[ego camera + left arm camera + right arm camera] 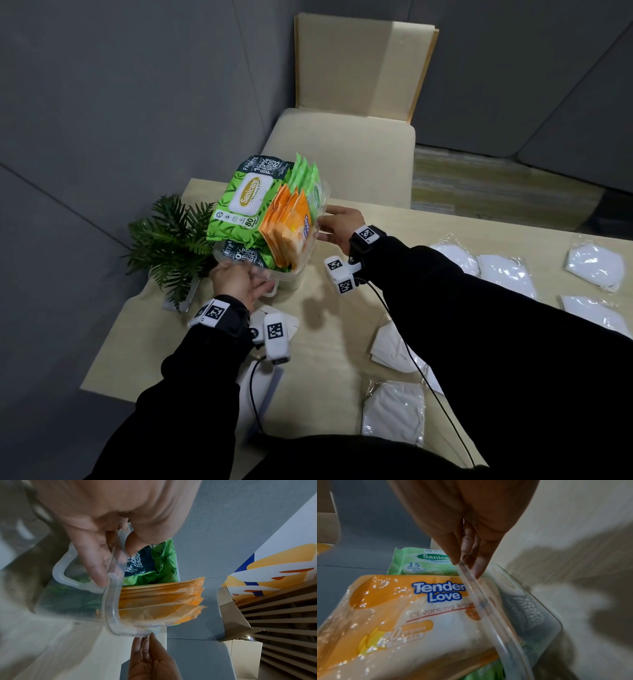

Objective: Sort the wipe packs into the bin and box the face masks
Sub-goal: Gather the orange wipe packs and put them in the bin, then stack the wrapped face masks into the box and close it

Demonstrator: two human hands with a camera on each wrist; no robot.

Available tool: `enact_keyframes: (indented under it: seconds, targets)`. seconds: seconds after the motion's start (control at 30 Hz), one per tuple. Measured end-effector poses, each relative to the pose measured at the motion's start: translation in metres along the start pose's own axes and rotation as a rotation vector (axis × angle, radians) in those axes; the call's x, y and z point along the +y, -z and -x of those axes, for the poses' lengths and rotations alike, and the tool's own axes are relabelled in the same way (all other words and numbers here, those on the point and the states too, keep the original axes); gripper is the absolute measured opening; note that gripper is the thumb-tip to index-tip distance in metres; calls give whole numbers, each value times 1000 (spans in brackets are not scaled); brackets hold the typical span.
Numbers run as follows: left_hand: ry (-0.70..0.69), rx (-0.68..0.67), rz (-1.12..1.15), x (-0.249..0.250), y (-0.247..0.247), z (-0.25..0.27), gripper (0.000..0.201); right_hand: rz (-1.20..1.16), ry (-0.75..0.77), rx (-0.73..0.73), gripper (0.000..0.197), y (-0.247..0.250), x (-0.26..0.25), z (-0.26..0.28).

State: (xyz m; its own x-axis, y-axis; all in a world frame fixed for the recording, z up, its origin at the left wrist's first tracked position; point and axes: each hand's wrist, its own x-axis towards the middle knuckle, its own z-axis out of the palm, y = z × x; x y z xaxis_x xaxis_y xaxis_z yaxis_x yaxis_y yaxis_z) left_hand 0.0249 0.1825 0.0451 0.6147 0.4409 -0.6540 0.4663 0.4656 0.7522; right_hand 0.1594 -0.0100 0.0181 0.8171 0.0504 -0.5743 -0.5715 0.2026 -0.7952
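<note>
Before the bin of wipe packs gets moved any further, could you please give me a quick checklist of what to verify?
1. Left hand grip on clear bin rim: ok.
2. Right hand grip on the opposite rim: ok.
3. Bin level: not ok, tilted.
4. Orange packs and green packs seated: not ok, jutting past the rim.
5. Face masks boxed: not ok, loose on the table.
6. Where the bin goes: cannot tell.

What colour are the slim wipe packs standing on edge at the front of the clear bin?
Orange packs; the right wrist view shows one up close, orange with white.
</note>
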Motion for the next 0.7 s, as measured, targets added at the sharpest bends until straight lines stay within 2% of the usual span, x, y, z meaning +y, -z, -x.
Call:
enact_keyframes:
  seconds: [0.03,0.3,0.43,0.5,0.6,0.7]
  targets:
    - [0,-7,2,-1,-2,1,8,-3,4,9,49,0,0,-1]
    - [3,6,31,-10,-7,0,23,50,21,0,42,5,-7,5]
    - [41,13,34,-11,-2,0,21,78,-1,-23,26,10,3,14]
    - [30,72,16,-14,3,0,25,147,-54,-31,21,16,16,24]
    - [-66,203,-10,-20,12,2,28,314,-192,-48,21,24,48,47]
    - [-176,302,-136,-14,25,0,36,456,-388,-175,31,25,84,77]
